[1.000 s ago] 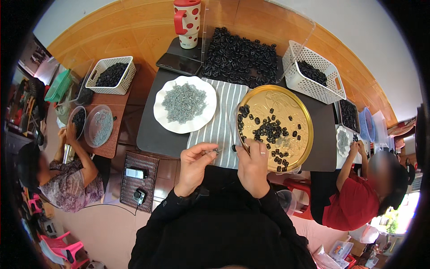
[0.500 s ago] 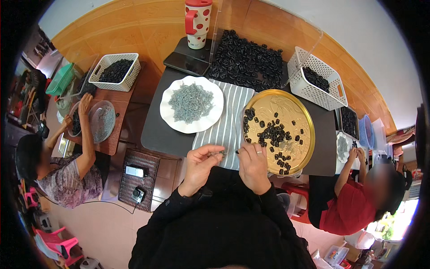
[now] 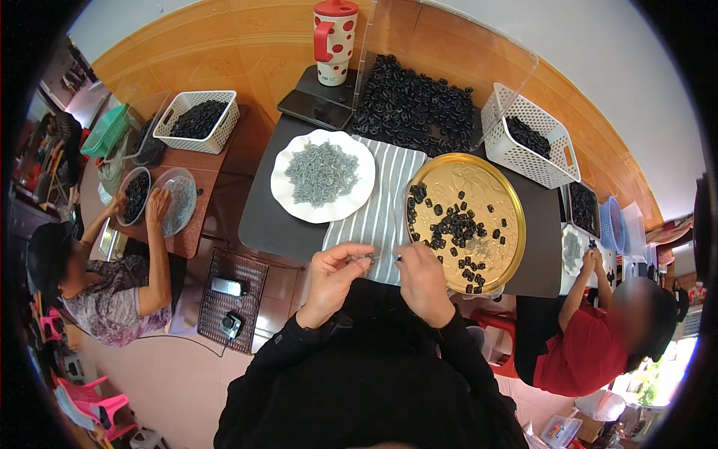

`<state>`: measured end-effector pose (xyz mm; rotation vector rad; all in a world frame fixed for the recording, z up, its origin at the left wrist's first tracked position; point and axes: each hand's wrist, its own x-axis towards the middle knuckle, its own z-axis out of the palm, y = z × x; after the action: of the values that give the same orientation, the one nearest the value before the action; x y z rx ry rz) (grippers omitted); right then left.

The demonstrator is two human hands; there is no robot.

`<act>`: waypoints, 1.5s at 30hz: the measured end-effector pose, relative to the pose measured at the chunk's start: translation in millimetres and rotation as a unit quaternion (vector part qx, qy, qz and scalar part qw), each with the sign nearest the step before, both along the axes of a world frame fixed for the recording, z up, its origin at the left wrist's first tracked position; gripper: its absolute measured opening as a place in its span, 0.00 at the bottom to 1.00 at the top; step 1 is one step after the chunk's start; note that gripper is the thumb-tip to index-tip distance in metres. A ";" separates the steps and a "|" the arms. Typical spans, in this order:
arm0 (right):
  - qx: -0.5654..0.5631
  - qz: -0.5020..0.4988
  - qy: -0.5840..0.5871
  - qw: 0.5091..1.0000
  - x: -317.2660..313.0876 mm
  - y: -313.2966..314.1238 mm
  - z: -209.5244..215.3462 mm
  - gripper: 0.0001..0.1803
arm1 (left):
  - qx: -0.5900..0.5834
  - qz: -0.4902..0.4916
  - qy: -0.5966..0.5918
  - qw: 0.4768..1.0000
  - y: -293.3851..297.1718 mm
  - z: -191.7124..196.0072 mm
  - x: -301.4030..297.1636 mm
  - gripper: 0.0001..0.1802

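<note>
Over the front of a grey-and-white striped cloth (image 3: 364, 222), my two hands face each other a short way apart. My left hand (image 3: 338, 278) is closed in a pinch on a small thin metal piece, whose tip points to the right. Pinched in my right hand (image 3: 425, 280) is a small black part, mostly hidden by the fingers. A scalloped white plate (image 3: 283, 196) heaped with small grey screw-like pieces (image 3: 321, 173) stands beyond my left hand. Beside my right hand lies a round gold tray (image 3: 479, 166) with scattered small black parts (image 3: 458, 224).
Black ring-like pieces (image 3: 411, 105) fill a clear-walled area at the back, beside a white basket (image 3: 550, 170). A phone (image 3: 314, 110) and dotted tumbler (image 3: 333, 52) stand back left. Co-workers sit left (image 3: 112, 288) and right (image 3: 580, 329). A wicker stand (image 3: 224, 303) stands left.
My right hand has turned slightly, hiding more of its fingers, while my left hand stays nearly still. The left co-worker's hands have moved down to the bowls.
</note>
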<state>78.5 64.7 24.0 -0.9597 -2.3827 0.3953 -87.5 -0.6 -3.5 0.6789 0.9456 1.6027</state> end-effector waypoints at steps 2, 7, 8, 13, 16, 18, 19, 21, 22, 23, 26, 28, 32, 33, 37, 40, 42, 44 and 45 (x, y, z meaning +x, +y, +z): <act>-0.174 -0.017 0.125 0.977 7.3 -2.8 -0.9 0.04 | 0.004 -0.002 0.004 1.000 -0.6 3.3 0.8 0.11; -0.512 -0.005 0.386 0.767 23.6 3.5 3.3 0.08 | 0.023 -0.064 0.031 0.997 0.5 12.0 10.2 0.11; -0.491 0.011 0.395 0.776 25.3 2.8 -0.9 0.09 | 0.025 -0.066 0.033 0.997 1.5 14.9 14.3 0.11; -0.474 0.011 0.421 0.773 24.4 -5.8 1.1 0.09 | 0.038 -0.063 0.063 0.995 4.2 19.4 25.2 0.11; -0.457 0.001 0.427 0.780 24.7 -8.6 -1.2 0.09 | 0.033 -0.064 0.063 0.995 4.1 21.8 27.6 0.11; -0.446 0.000 0.422 0.789 23.8 -9.5 -1.2 0.09 | 0.030 -0.063 0.065 0.995 2.8 18.7 28.8 0.11; -0.439 -0.012 0.420 0.794 22.6 -10.7 0.2 0.08 | 0.028 -0.062 0.065 0.996 1.8 17.6 29.5 0.11; -0.431 -0.024 0.419 0.799 20.7 -12.7 1.5 0.08 | 0.030 -0.061 0.078 0.995 0.9 19.1 31.5 0.11; -0.435 -0.030 0.434 0.788 20.3 -13.9 2.0 0.09 | 0.032 -0.061 0.089 0.994 0.7 20.0 32.5 0.11; -0.439 -0.036 0.449 0.778 19.9 -15.0 2.1 0.09 | 0.032 -0.061 0.090 0.994 0.7 19.3 33.4 0.11; -0.439 -0.036 0.460 0.771 18.7 -17.4 1.6 0.09 | 0.042 -0.059 0.104 0.992 0.7 16.2 34.7 0.11; -0.444 -0.036 0.465 0.765 18.5 -18.9 0.4 0.09 | 0.038 -0.057 0.111 0.991 0.5 15.7 34.1 0.11; -0.433 -0.030 0.472 0.767 18.8 -19.3 -4.6 0.09 | 0.040 -0.059 0.111 0.991 0.9 16.6 35.4 0.11; -0.433 -0.031 0.472 0.768 18.9 -19.3 -5.2 0.09 | 0.040 -0.056 0.103 0.992 0.9 16.0 36.1 0.11; -0.402 -0.031 0.459 0.791 16.9 -21.5 -5.6 0.08 | 0.039 -0.062 0.124 0.990 0.3 15.6 37.0 0.11; -0.396 -0.029 0.469 0.789 16.1 -22.4 -8.8 0.08 | 0.034 -0.050 0.105 0.993 1.0 14.8 38.5 0.12; -0.398 -0.029 0.479 0.782 16.8 -22.3 -11.6 0.08 | 0.029 -0.049 0.086 0.995 1.2 12.2 39.0 0.12; -0.395 0.008 0.474 0.787 18.8 -22.6 -13.7 0.10 | 0.023 -0.048 0.067 0.996 0.9 8.6 39.1 0.12; -0.395 0.008 0.475 0.786 20.1 -22.7 -12.2 0.10 | 0.017 -0.049 0.043 0.998 0.5 7.1 39.0 0.12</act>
<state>98.5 41.9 11.9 -0.7510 -1.2439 1.5446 -48.5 -0.1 3.6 0.8125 0.9351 1.5159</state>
